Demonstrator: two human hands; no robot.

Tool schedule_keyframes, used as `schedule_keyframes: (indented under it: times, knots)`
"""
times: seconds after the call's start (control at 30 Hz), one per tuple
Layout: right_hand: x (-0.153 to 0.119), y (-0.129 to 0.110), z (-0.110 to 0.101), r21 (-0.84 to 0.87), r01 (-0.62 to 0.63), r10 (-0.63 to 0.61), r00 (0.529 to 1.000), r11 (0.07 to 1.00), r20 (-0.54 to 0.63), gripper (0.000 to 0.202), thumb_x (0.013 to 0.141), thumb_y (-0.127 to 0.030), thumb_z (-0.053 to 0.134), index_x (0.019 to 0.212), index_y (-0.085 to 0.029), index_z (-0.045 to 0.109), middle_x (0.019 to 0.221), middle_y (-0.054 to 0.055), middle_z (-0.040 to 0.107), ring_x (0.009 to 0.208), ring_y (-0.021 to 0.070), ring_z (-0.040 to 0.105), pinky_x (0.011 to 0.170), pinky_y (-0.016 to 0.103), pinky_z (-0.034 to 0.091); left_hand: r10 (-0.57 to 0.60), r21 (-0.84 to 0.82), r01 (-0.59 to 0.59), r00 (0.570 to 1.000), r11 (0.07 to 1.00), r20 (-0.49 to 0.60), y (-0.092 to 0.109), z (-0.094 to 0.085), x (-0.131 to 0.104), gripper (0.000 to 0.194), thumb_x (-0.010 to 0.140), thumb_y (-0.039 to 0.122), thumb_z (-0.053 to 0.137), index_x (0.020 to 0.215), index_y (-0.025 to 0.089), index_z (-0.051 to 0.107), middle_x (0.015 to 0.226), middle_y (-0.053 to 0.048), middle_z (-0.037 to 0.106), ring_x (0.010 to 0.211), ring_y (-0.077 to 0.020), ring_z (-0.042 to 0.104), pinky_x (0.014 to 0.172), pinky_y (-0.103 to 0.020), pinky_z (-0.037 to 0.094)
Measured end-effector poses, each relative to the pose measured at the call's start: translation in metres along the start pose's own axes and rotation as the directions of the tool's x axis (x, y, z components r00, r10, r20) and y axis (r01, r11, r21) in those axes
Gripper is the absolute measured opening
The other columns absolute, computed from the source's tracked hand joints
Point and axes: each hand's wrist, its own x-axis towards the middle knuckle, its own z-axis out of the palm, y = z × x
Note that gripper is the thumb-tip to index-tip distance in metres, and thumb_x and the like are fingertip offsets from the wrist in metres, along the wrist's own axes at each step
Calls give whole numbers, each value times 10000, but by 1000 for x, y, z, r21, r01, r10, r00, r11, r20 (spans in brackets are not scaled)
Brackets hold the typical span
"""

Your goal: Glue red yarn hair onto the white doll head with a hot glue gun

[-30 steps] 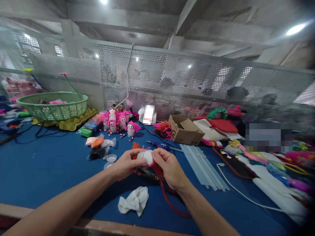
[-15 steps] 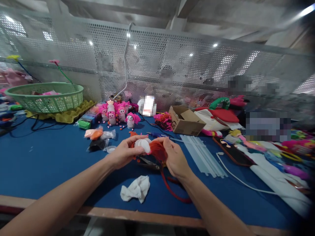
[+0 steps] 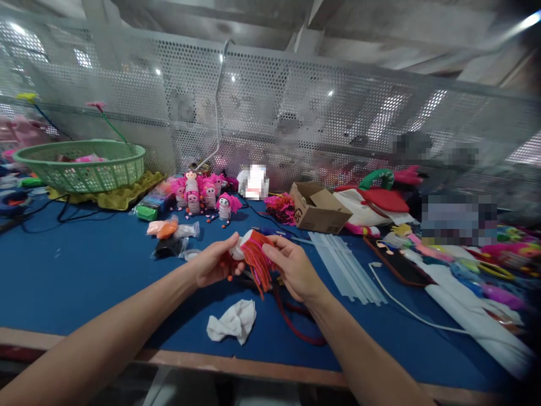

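Observation:
Above the middle of the table I hold a small doll (image 3: 238,251) with a white body and orange and pink yarn hair (image 3: 256,257). My left hand (image 3: 214,263) is closed round the white body, thumb on top. Fingers of my right hand (image 3: 295,264) pinch the yarn, whose strands hang down between the hands. Small orange beads dangle below my left fingers. Dark scissors lie under the hands, mostly hidden. A red strap (image 3: 291,326) curves beneath my right wrist. Nearer me lies a crumpled white cloth (image 3: 233,321).
Several pink-haired dolls (image 3: 193,202) stand at the back, near a green basket (image 3: 84,169). A cardboard box (image 3: 323,211) and translucent glue sticks (image 3: 344,268) are to the right, with a white cable (image 3: 401,307) beyond. Small bags (image 3: 169,228) lie left of the hands.
The doll has been turned, so its white round end tilts away and the pink strands now show. The yarn hangs downward, and my left thumb has risen.

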Motion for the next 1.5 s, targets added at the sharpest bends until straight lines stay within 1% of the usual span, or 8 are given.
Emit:
schedule_keyframes:
  times: [0.23, 0.4, 0.53, 0.67, 0.8, 1.0, 1.2, 1.5]
  knots:
    - [5, 3, -4, -129, 78, -99, 982, 989, -163, 321, 746, -452, 531, 890, -170, 583, 804, 33, 643, 713, 136, 587, 663, 267, 460, -80, -155, 66, 993, 986, -87, 4, -1, 1, 459, 768, 519, 450, 722, 88, 600, 509, -38, 575, 376, -83, 511, 355, -168, 383]
    - [-2, 11, 8, -475, 319, -384, 922, 820, -44, 711, 654, -422, 654, 1241, -166, 346, 1184, 130, 498, 1054, 213, 507, 912, 372, 390, -92, -215, 60, 986, 975, -142, 2, 5, 2, 467, 783, 515, 425, 702, 87, 593, 510, -44, 586, 378, -83, 519, 361, -164, 399]
    - [-2, 19, 16, -607, 272, -397, 914, 747, -79, 831, 615, -356, 695, 1303, -145, 280, 1196, 141, 481, 1090, 247, 479, 953, 415, 353, -83, -197, 54, 986, 979, -142, -2, 9, 2, 466, 781, 516, 426, 640, 100, 582, 446, -30, 555, 363, -93, 512, 349, -169, 387]
    - [1, 18, 15, -448, 218, -292, 951, 867, -101, 598, 679, -294, 630, 1219, -169, 404, 1085, 97, 556, 926, 201, 563, 840, 372, 438, -114, -201, 91, 988, 975, -106, -4, 7, 2, 489, 762, 542, 437, 651, 92, 593, 480, -46, 569, 398, -92, 524, 356, -164, 369]
    - [2, 11, 12, -145, 132, -147, 984, 981, -100, 392, 677, -215, 601, 1061, -198, 521, 743, -14, 606, 575, 100, 539, 574, 263, 452, -110, -202, 96, 992, 975, -55, -4, 2, 3, 513, 768, 547, 424, 736, 71, 615, 526, -50, 572, 434, -86, 528, 390, -165, 380]
    - [0, -2, 12, 221, 23, -6, 997, 975, -78, 350, 573, -101, 595, 912, -183, 575, 682, -21, 624, 543, 76, 516, 512, 212, 405, -76, -194, 68, 997, 979, -32, -6, 4, 1, 498, 773, 530, 432, 810, 68, 612, 607, -57, 591, 450, -86, 523, 407, -184, 386]
    - [-3, -2, 14, 253, 25, -13, 999, 967, -52, 425, 581, -134, 686, 980, -217, 564, 743, -26, 630, 531, 61, 506, 502, 205, 404, -46, -174, 41, 999, 984, -23, -7, 5, 2, 477, 786, 522, 415, 768, 86, 609, 588, -46, 580, 456, -83, 513, 408, -181, 371]
    - [-4, 3, 13, 191, 113, -92, 989, 975, -117, 151, 676, -264, 667, 801, -182, 658, 489, -45, 572, 423, 56, 486, 426, 188, 401, 3, -97, 2, 999, 995, 48, -11, 2, 1, 472, 743, 539, 474, 823, 96, 617, 629, -51, 580, 479, -84, 508, 432, -184, 368]
